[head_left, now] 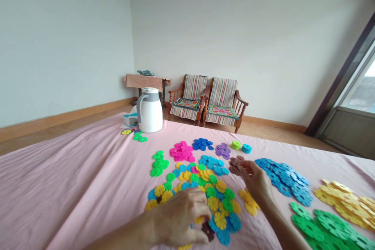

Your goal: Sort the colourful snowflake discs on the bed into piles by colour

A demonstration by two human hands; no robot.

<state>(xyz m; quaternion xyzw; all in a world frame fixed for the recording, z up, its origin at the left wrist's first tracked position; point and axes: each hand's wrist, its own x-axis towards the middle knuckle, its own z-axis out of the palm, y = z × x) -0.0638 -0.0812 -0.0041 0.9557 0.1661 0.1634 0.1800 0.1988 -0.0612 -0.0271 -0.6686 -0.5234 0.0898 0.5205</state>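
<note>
My left hand [184, 216] is low over a mixed heap of plastic snowflake discs [213, 203] in yellow, green and light blue. Its fingers and thumb curl around a brown snowflake disc [208, 231] at the heap's near edge. Farther off to the right, my right hand [256, 177] is at a small pile of brown snowflake discs [234, 164]. Thumb and fingertips are pinched together there on a brown disc, mostly hidden by the fingers.
Sorted piles surround the heap: pink discs [182, 151], dark blue discs [202, 144], purple discs [223, 150] and green discs [159, 164]. Larger blue discs [285, 177], yellow discs [341, 201] and green discs [328, 226] lie right. A white jug [152, 115] stands on the pink cloth [96, 172].
</note>
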